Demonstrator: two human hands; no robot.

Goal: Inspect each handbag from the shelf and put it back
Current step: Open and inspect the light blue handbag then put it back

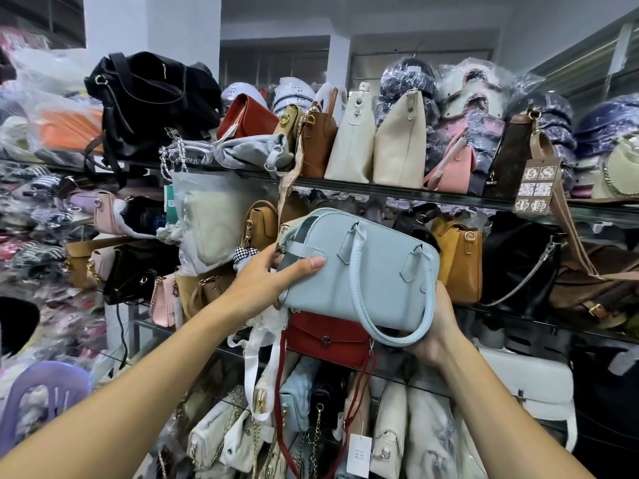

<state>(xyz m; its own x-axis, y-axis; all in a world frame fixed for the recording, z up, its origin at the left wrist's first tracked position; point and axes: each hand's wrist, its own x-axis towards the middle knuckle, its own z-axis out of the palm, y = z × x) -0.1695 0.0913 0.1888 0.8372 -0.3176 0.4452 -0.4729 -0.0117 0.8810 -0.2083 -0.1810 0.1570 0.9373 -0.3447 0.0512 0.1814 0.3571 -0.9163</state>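
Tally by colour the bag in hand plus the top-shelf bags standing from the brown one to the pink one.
Blue bag: 1
Brown bag: 1
Cream bags: 2
Pink bag: 1
Total: 5

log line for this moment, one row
phase: inspect; item: light blue handbag; left hand: grips left end; right hand: holds lower right corner; bag: off shelf

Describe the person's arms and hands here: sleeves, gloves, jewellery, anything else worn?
Nothing worn that shows. The left arm and right arm are bare from the frame edge to the wrist, with no sleeve or cuff in view. The left hand and right hand have no gloves, and no watch, bracelet or ring is visible. The one nail that shows, on the left hand, looks short and unpainted.
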